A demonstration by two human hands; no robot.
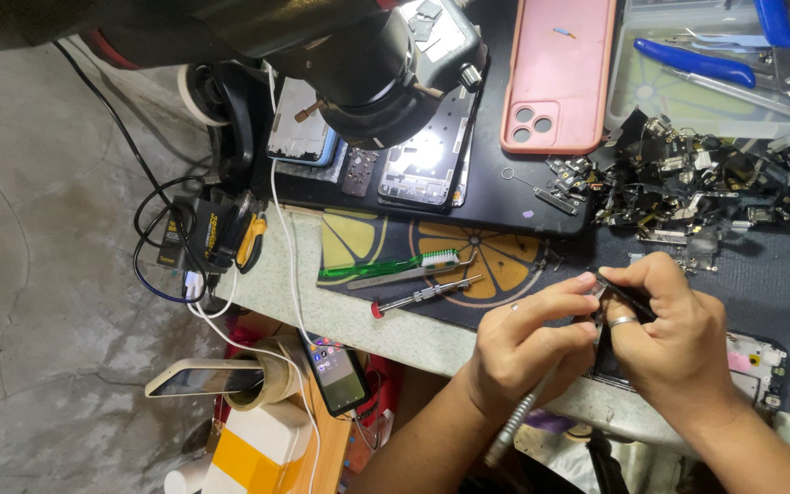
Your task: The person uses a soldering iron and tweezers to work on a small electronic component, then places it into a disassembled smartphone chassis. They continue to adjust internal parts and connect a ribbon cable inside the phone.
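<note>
My left hand (528,343) and my right hand (669,334) meet over a small dark phone part at the table's near edge. The right hand, with a ring on one finger, pinches thin black tweezers (624,295) that point up and left. My left hand grips a slim tool with a grey ribbed cable (516,428) that hangs down below the wrist. An opened phone frame (756,366) lies under and to the right of my hands, partly hidden by them.
A black microscope head (368,69) hangs over an opened phone (427,165) on a dark mat. A pink phone case (560,73), a heap of small black parts (706,178), blue-handled pliers (697,62), a green toothbrush (386,267) and a red-tipped screwdriver (422,295) lie around. Cables and phones hang left.
</note>
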